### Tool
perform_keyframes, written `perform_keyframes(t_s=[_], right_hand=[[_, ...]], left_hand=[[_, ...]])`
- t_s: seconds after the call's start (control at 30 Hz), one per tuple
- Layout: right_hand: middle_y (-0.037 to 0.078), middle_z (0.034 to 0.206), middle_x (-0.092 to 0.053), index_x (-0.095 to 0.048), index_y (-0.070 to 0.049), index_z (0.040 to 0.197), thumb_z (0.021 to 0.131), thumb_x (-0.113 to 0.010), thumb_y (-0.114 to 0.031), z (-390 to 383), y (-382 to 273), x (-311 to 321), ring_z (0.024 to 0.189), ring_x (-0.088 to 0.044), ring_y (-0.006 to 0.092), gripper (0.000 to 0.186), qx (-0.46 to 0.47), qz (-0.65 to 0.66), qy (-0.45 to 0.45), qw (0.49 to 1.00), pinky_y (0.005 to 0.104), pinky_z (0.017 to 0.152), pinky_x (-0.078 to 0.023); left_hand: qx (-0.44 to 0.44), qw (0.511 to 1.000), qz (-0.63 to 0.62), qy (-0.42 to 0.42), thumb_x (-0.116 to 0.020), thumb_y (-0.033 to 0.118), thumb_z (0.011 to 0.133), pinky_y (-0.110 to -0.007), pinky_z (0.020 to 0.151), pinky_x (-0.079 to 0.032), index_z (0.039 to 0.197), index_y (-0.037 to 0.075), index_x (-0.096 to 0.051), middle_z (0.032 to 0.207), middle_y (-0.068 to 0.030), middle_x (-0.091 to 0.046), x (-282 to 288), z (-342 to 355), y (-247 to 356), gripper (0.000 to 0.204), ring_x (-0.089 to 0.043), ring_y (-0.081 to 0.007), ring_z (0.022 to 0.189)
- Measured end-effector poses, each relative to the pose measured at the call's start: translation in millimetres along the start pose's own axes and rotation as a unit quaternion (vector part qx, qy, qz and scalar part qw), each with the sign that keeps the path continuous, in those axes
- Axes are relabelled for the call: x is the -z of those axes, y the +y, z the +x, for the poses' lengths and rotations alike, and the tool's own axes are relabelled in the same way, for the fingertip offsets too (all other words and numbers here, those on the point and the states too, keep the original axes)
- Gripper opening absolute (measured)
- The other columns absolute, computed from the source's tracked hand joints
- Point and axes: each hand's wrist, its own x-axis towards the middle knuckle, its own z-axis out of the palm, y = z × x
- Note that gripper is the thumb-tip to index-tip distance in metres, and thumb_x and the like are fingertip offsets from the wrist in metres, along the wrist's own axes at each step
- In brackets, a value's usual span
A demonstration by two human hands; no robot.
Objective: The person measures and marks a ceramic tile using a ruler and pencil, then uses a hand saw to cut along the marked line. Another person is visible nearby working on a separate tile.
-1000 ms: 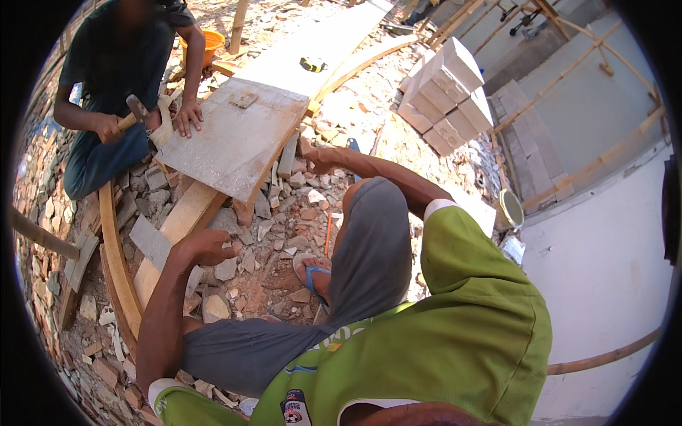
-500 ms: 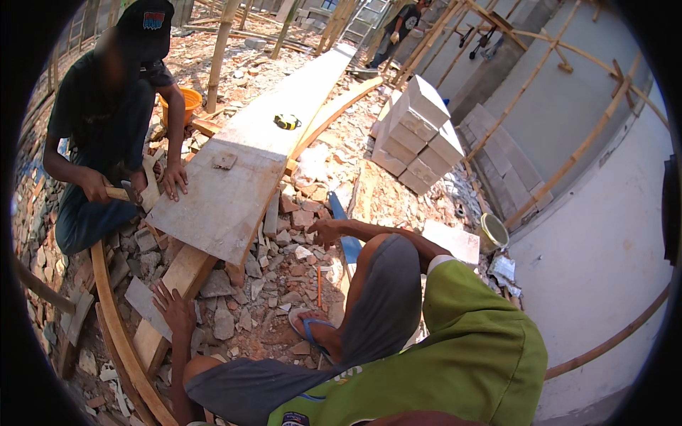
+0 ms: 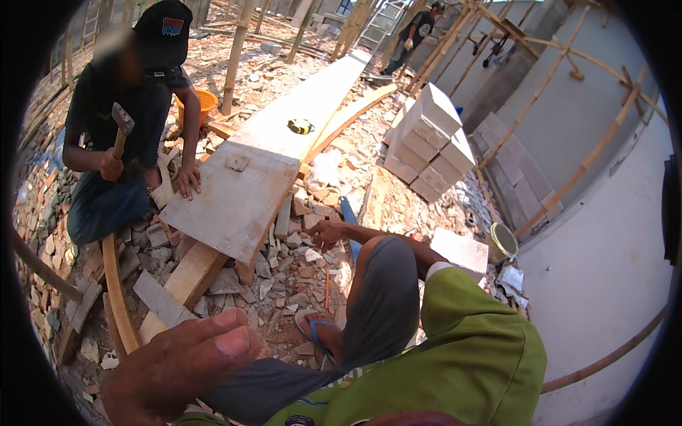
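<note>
My left hand (image 3: 181, 358) is raised close to the camera, its fingers curled together and nothing visible in them. Below it lie a wooden beam (image 3: 195, 273) and a small grey board piece (image 3: 158, 295). Over my bent knee hangs my right hand (image 3: 328, 233), empty, with loosely bent fingers apart, above the rubble near a blue strip (image 3: 349, 213). A long pale board (image 3: 227, 202) slopes away in front of me. At its left edge a co-worker (image 3: 106, 156) holds up a hammer (image 3: 122, 121) and rests the other hand on the board.
A yellow-black tape measure (image 3: 300, 126) lies on the board. Broken bricks surround my sandalled foot (image 3: 323, 334). Stacked pale blocks (image 3: 430, 142), a bucket (image 3: 501, 241) and a wall with bamboo poles stand right. An orange bucket (image 3: 197, 106) sits behind the co-worker; another person (image 3: 412, 35) stands far back.
My left hand has lifted off the beam area toward the camera, its fingers curling. The co-worker has raised the hammer. My right hand stays at my knee.
</note>
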Motion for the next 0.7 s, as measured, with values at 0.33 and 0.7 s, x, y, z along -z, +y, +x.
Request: perform_keyframes(t_s=[0.33,0.7], right_hand=[[0.018,0.117,-0.065,-0.047,-0.003,0.139,0.095,-0.056,-0.023,20,-11,-27,0.097,-0.068,0.0273,0.049,0.018,0.056,-0.019,0.998,0.041,0.085,-0.058],[0.027,0.117,-0.062,-0.037,0.008,0.143,0.098,-0.052,-0.02,-2,-14,-32,0.094,-0.07,0.0315,0.055,0.038,0.052,0.002,0.998,0.0426,0.079,-0.061]], left_hand=[[-0.035,0.975,0.217,-0.033,-0.067,0.019,0.088,-0.053,0.086,-0.057,0.134,0.006,-0.039,0.131,-0.034,-0.048,9,46,19,0.055,-0.055,-0.0459,0.12],[0.11,0.985,0.106,-0.08,-0.07,0.011,0.087,-0.04,0.074,-0.062,0.134,0.013,-0.039,0.135,-0.026,-0.044,7,24,55,0.056,-0.055,-0.039,0.118]])
